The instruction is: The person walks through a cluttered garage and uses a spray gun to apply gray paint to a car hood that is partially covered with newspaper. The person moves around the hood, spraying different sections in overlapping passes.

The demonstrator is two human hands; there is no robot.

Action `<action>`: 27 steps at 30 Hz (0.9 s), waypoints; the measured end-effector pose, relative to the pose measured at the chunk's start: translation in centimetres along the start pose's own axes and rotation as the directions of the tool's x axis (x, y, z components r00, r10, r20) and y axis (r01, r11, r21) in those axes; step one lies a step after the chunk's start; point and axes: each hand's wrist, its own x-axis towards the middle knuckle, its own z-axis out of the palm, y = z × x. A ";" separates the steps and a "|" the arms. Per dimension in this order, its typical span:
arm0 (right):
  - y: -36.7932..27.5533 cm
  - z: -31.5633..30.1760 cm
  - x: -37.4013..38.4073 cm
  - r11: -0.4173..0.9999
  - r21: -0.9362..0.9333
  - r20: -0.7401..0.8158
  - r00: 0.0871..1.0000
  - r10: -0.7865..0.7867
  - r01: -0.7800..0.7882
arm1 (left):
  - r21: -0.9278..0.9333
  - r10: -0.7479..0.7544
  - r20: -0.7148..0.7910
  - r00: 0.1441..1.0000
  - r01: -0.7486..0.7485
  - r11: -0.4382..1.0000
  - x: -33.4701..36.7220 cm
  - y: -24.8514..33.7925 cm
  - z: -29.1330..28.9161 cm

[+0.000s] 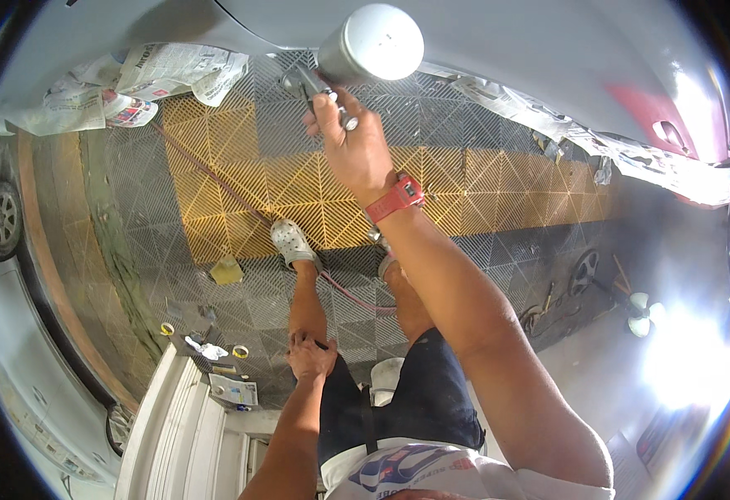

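Observation:
My right hand [356, 142] is raised toward the grey car body panel [498, 42] at the top, its fingers wrapped round the handle of a paint spray gun [311, 85]. A large white cup [373, 43] sits on the gun, close to the panel. The nozzle end points left, and I cannot make out any spray. A red watch [401, 195] circles my right wrist. Below, my left hand [311, 357] rests on my left knee, fingers laid over it. A small dark spot shows at its fingers, too small to name.
Newspaper [177, 71] masks the car's lower edge. A hose [215, 177] crosses the yellow and grey floor tiles [323, 200] past my feet. A sponge-like yellow piece [226, 270] and tape rolls [241, 352] lie left. Another car [27, 333] stands far left; a bright lamp [690, 358] shines right.

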 end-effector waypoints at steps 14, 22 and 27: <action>4.5 -24.8 -6.8 0.986 -0.053 -0.496 0.861 0.111 -0.157 | 0.038 0.062 -0.050 0.997 -0.060 0.997 0.0 0.7 0.7; 7.9 -41.8 -12.0 0.952 -0.193 -0.639 0.766 0.061 -0.237 | 0.122 0.060 -0.062 0.996 -0.052 0.991 -0.8 3.4 0.3; 9.2 -50.3 -13.0 0.956 -0.190 -0.748 0.663 0.008 -0.225 | 0.119 0.087 -0.072 0.994 -0.078 0.990 -0.9 4.3 1.0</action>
